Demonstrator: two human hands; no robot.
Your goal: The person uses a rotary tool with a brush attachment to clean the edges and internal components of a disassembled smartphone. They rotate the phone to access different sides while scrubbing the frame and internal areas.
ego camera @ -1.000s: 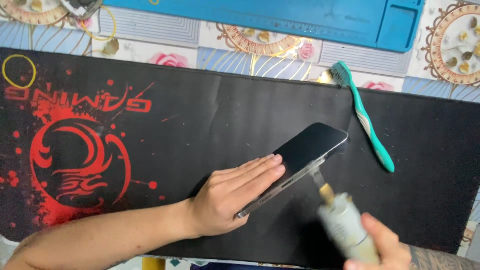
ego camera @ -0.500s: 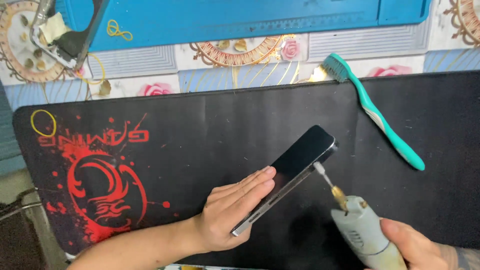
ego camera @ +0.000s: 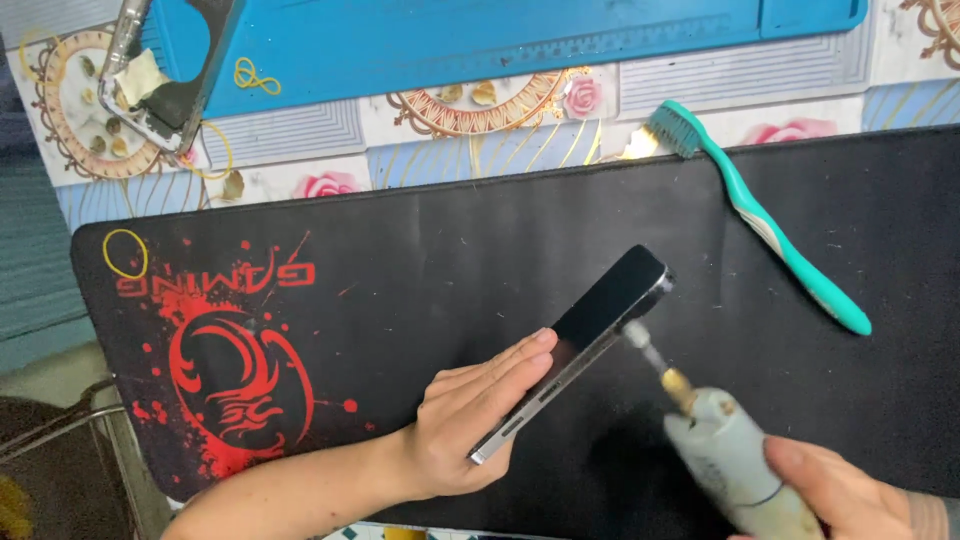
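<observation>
Your table wears a flowered cloth. On it lie a black desk mat with a red design and, farther back, a blue work mat. A teal toothbrush rests across the black mat's far edge.

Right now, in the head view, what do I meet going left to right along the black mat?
Yellow rubber band → red dragon print → left hand → phone → rotary tool → teal toothbrush.

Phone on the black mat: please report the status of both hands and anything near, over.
Left hand flat on phone, tilting it on edge. Right hand grips rotary tool, bit at phone's side edge. Toothbrush lies apart on black mat, not obstructing.
</observation>
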